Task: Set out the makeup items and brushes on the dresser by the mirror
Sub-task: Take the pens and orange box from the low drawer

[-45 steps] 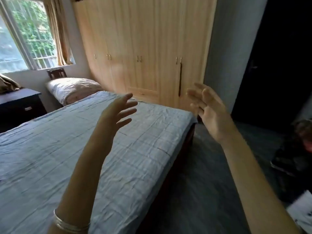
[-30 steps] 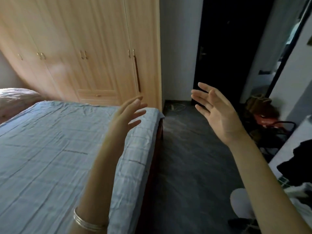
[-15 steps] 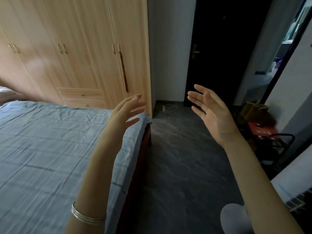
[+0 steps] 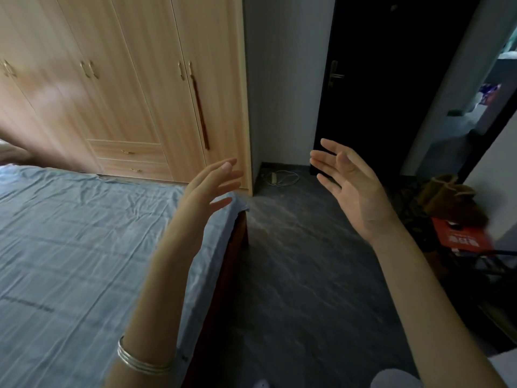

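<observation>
- Both hands up and empty rn: left hand (image 4: 208,189) and right hand (image 4: 354,189) have fingers spread loose, palms facing each other, holding nothing.
- No makeup, brushes, dresser or mirror anywhere in view, so I reckon step 1 is just finding them. I'd look right and watch my feet.
- Around me: wrinkly blue bed (image 4: 84,247) sheet, smooth pale wood-grain wardrobe (image 4: 140,79), dark streaky floor (image 4: 293,275), black door (image 4: 377,79), thin metal bangles (image 4: 142,359) on my left wrist.

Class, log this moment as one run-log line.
left hand: open, empty | right hand: open, empty | both raised, over bed edge and floor | makeup, brushes, dresser: not in view
</observation>
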